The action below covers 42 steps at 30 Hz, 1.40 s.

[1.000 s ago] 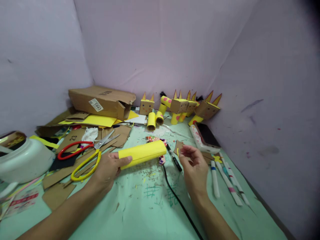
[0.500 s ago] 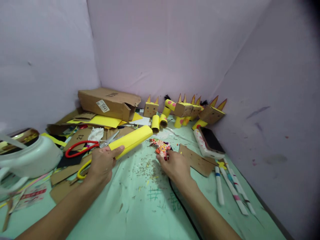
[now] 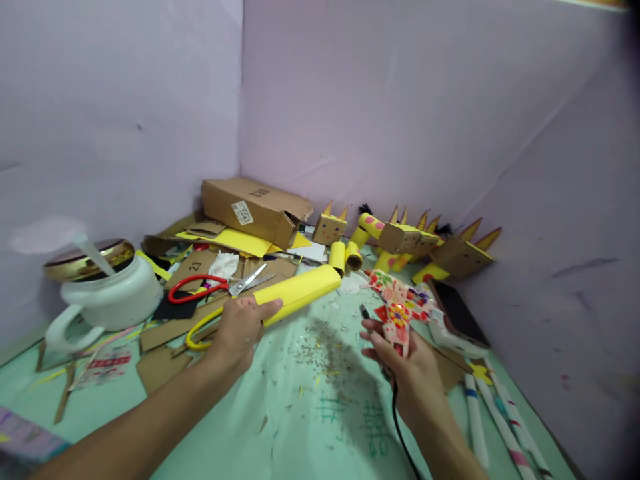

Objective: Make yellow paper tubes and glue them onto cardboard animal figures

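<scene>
On the littered green table (image 3: pixel 310 427) set in a mauve-walled corner, we note our left hand (image 3: pixel 239 330) closed around the yellow tube (image 3: pixel 295 292), long axis rising toward upper right, its far end nearest the patterned glue gun (image 3: pixel 397 310) gripped in our right hand (image 3: pixel 407 367) at centre right.

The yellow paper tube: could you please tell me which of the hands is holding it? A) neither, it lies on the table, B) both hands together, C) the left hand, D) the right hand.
C: the left hand grips one end of the yellow paper tube, while the right hand holds a patterned glue gun.
</scene>
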Available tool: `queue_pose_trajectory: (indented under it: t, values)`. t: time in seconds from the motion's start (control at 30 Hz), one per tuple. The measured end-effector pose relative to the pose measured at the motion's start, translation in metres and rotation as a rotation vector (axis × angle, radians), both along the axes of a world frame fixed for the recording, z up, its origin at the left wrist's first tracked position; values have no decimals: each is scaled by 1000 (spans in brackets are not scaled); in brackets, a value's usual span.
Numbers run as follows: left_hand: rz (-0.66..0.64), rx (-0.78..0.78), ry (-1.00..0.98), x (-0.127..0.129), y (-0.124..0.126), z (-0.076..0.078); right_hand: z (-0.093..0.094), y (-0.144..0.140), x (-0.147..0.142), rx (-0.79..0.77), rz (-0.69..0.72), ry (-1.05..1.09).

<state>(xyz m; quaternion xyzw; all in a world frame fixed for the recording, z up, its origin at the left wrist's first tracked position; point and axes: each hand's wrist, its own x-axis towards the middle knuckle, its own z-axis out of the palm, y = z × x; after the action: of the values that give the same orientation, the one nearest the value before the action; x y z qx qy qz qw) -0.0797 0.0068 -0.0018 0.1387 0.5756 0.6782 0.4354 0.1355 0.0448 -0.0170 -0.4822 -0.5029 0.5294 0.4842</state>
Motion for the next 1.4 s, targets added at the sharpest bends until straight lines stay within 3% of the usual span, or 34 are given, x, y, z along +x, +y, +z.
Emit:
queue_pose_trajectory:
  t: [0.1, 0.2, 0.43, 0.63, 0.83, 1.13, 1.4]
  values:
    - [-73, -26, 48, 7, -2, -6, -11, -21, 13, 28, 78, -59]
    - [-129, -46, 106, 14, -2, -11, -21, -33, 18, 166, 112, -173]
    - [-194, -51, 85, 18, -5, -10, -37, -33, 12, 443, 167, -497]
    - [-188, -33, 45, 19, -7, -9, -34, -42, 8, 817, 235, -775]
    - [-257, -2, -50, 22, -12, 0, -31, -49, 2, 806, 77, -945]
    - [-248, 3, -30, 24, -12, 5, -39, -44, 8, 942, 110, -1026]
    - [-260, -13, -25, 21, -12, 2, -42, -44, 5, 857, -86, -1082]
